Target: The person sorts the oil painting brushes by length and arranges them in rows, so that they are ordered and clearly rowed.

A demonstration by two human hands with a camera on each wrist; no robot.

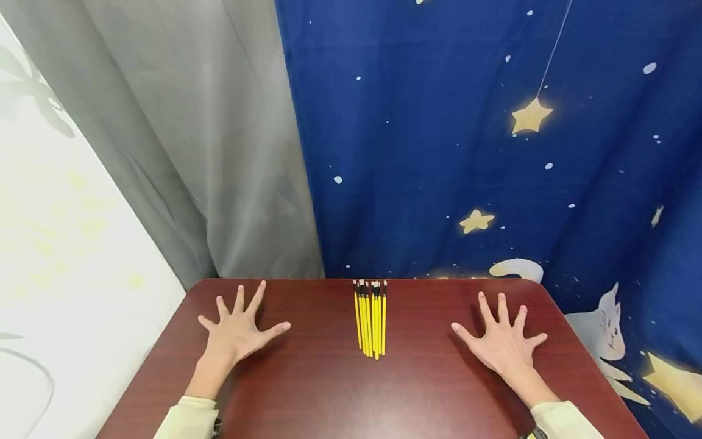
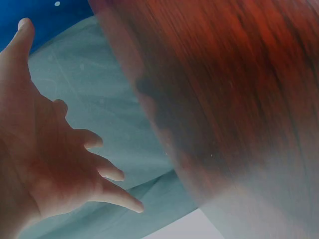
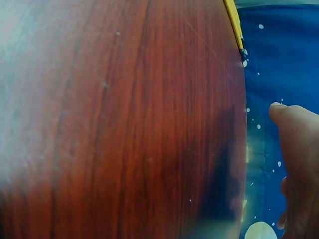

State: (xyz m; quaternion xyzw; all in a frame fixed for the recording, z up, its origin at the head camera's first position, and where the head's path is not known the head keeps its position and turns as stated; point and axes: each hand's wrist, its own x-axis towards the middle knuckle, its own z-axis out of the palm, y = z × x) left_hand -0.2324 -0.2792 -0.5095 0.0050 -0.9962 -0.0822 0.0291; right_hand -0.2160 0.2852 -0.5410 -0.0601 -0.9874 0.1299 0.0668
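Note:
Several slim paintbrushes (image 1: 370, 323) with yellow handles and dark ferrules lie side by side at the middle of the table, bristle ends toward the far edge. Left of them is my left hand (image 1: 234, 332), palm down with all fingers spread and nothing held. To their right, my right hand (image 1: 501, 344) is spread the same way, also holding nothing. In the left wrist view the left hand (image 2: 55, 159) shows above the tabletop with its shadow beneath. The right wrist view catches part of the right hand (image 3: 301, 159) and the yellow brushes (image 3: 234, 25) at the far edge.
The dark red wooden table (image 1: 329, 396) has rounded far corners. Behind it hang a grey curtain (image 1: 241, 152) and a blue curtain (image 1: 411, 152) printed with stars. A bright white patterned surface (image 1: 71, 244) stands along the left side.

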